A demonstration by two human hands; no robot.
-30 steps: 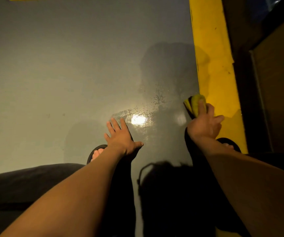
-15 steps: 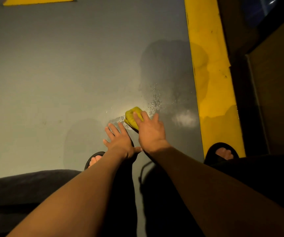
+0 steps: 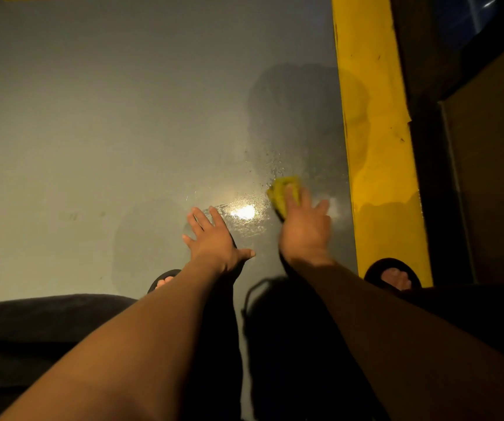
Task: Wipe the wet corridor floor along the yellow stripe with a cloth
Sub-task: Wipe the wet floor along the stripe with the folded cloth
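Right hand: the right hand (image 3: 304,229) presses flat on the yellow cloth (image 3: 284,192), fingers spread and straight.
Left hand: the left hand (image 3: 212,238) lies open, palm down on the grey floor (image 3: 92,132), holding nothing.
Cloth: on the wet glare patch (image 3: 243,212), near the yellow stripe (image 3: 375,147) but apart from its edge.
Open room: wide bare floor to the left and ahead.
Right edge: a sandalled foot (image 3: 393,276) on the stripe; dark wall beyond.
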